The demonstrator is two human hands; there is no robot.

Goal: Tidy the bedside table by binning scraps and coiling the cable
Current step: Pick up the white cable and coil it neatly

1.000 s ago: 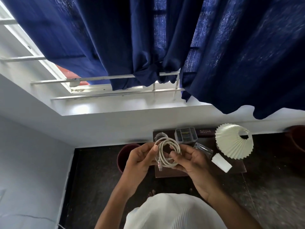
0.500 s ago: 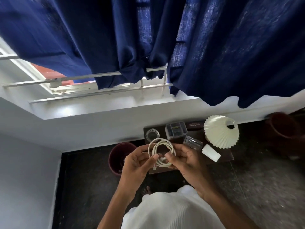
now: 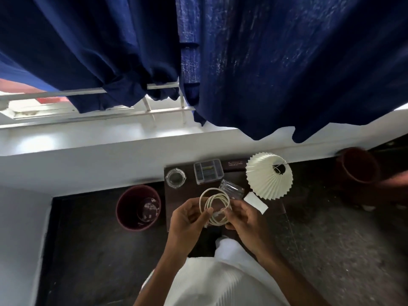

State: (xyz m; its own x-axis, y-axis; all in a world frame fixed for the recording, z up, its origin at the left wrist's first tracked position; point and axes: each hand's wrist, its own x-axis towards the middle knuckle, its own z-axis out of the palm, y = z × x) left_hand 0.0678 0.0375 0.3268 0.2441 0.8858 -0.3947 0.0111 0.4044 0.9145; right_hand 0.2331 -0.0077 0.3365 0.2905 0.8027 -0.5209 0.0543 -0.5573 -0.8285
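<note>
A white cable point(image 3: 213, 204) is wound into a round coil of a few loops, held above the dark bedside table point(image 3: 273, 209). My left hand point(image 3: 189, 219) grips the coil's left side between thumb and fingers. My right hand point(image 3: 247, 219) pinches its lower right side, where the plug end shows. A maroon bin point(image 3: 138, 207) stands on the floor left of the table, with pale scraps at its bottom.
On the table stand a glass jar point(image 3: 176, 177), a clear compartment box point(image 3: 208, 171), a clear tumbler lying on its side point(image 3: 234, 189), a white card point(image 3: 256, 202) and a pleated white lampshade point(image 3: 268, 177). A second maroon pot point(image 3: 355, 165) sits far right. Blue curtains hang above.
The view has tilted down and shifted, so the table and bin sit more centrally. Both hands still hold the coil, slightly lower over the table's front.
</note>
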